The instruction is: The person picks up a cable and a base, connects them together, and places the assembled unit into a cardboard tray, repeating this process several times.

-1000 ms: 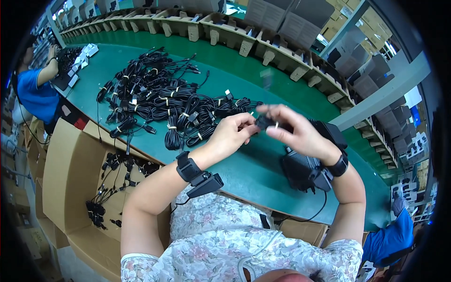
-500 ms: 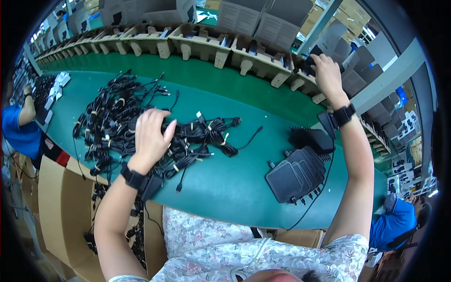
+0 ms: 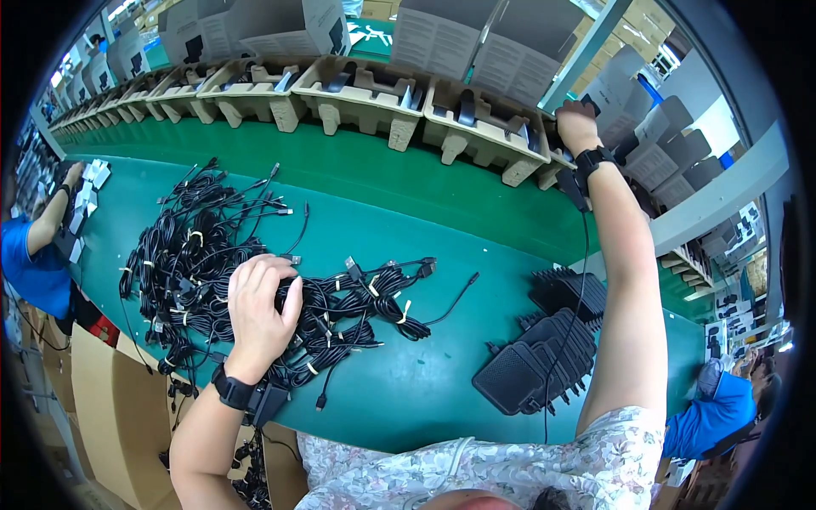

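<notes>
Hands: 2 | left hand [image 3: 259, 310] fingers curled on cable bundles [image 3: 255, 272] | right hand [image 3: 576, 126] at pulp tray [image 3: 489, 132], grip unclear

A long green tabletop [image 3: 408, 399] runs from the upper left to the lower right, its surface bright under even overhead light. Along its far edge stands a row of moulded pulp trays [image 3: 357, 93], with grey cardboard boxes [image 3: 476, 42] lined up behind them. A pale metal post [image 3: 586, 51] rises at the far right. Brown cartons [image 3: 102, 399] stand below the tabletop's near left edge. People in blue shirts [image 3: 34, 263] work at both ends
</notes>
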A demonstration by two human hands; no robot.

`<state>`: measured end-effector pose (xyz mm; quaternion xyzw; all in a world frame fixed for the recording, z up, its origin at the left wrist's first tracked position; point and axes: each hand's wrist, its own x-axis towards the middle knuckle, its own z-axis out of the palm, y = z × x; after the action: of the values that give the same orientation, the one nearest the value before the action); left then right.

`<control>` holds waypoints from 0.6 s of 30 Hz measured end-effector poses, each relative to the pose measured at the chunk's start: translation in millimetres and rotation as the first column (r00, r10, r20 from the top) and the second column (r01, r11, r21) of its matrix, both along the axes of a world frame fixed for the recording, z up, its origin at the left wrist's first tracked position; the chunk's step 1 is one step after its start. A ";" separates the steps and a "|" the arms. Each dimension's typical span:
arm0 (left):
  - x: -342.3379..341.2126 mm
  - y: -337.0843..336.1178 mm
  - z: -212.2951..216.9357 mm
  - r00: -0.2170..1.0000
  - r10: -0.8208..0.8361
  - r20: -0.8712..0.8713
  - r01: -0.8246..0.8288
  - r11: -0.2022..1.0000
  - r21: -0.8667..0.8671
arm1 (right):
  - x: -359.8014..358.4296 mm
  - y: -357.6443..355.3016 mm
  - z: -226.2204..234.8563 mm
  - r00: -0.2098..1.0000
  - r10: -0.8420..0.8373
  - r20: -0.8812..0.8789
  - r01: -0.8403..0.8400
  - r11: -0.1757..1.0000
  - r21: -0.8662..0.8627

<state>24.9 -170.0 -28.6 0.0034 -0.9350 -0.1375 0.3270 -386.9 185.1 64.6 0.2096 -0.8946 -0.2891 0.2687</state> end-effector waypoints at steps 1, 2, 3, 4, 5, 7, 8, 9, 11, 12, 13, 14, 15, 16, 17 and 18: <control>-0.6 0.2 0.2 1.000 0.005 0.003 -0.005 1.000 -0.007 | -4.6 -1.4 -1.7 0.994 -0.080 0.071 0.080 0.997 0.005; -1.2 0.7 0.7 1.000 0.006 0.007 -0.006 1.000 -0.010 | -10.6 -3.1 -6.4 0.994 -0.079 0.076 0.079 0.997 0.003; -1.1 1.4 1.5 1.000 0.009 0.013 -0.009 1.000 -0.007 | -19.1 -2.4 -15.5 0.985 -0.101 0.141 0.121 0.983 -0.135; -0.8 2.0 2.3 1.000 0.013 0.019 -0.013 1.000 -0.006 | -26.8 -2.4 -25.5 0.971 -0.114 0.209 0.168 0.949 -0.268; -0.6 2.3 2.7 0.999 0.022 0.026 -0.022 1.000 -0.004 | -31.6 -6.4 -34.1 0.954 -0.110 0.277 0.217 0.894 -0.391; 1.0 2.3 3.2 0.999 0.039 0.036 -0.038 0.999 -0.010 | -40.4 -14.7 -50.4 0.959 -0.096 0.267 0.236 0.793 -0.562; 2.3 0.7 2.7 0.998 0.049 0.041 -0.049 0.999 -0.012 | -43.8 -22.2 -60.3 0.963 -0.093 0.254 0.250 0.661 -0.708; 4.3 -0.3 2.5 0.997 0.059 0.045 -0.059 0.998 -0.013 | -46.8 -28.7 -70.3 0.966 -0.096 0.241 0.256 0.503 -0.825; -5.3 5.1 1.8 1.000 0.012 0.023 -0.012 1.000 0.003 | -100.1 21.5 -82.0 0.962 -0.118 0.246 0.257 0.690 -0.677; -15.5 8.6 -1.9 0.999 -0.032 -0.005 0.033 0.999 0.032 | -130.6 65.8 -78.0 0.957 -0.146 0.250 0.253 0.842 -0.477; -20.5 9.2 -4.9 0.999 -0.049 -0.021 0.050 0.998 0.049 | -143.6 85.3 -77.9 0.950 -0.151 0.272 0.222 0.942 -0.252; -16.3 5.2 -7.0 1.000 -0.027 0.003 0.027 0.999 0.040 | -135.0 67.6 -88.4 0.947 -0.127 0.295 0.207 0.944 -0.257; -5.7 -0.6 -6.5 1.000 0.022 0.022 -0.022 1.000 0.018 | -109.4 33.4 -90.5 0.927 0.000 0.375 0.180 0.878 -0.444; 2.9 -5.7 -6.6 0.997 0.067 0.041 -0.067 0.998 -0.003 | -79.8 3.8 -87.1 0.891 0.130 0.435 0.184 0.772 -0.608; 5.8 -5.3 -3.1 0.997 0.074 0.034 -0.074 0.997 -0.011 | -57.1 0.1 -69.0 0.864 0.226 0.450 0.219 0.636 -0.740; 2.9 -2.9 -2.0 0.997 0.062 0.038 -0.062 0.998 -0.008 | -53.4 8.8 -62.0 0.865 0.214 0.454 0.229 0.636 -0.737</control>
<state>27.8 -172.9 -30.6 0.0337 -0.9410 -0.1240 0.3131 -440.3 194.0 2.6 0.1382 -0.9690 0.1847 0.0884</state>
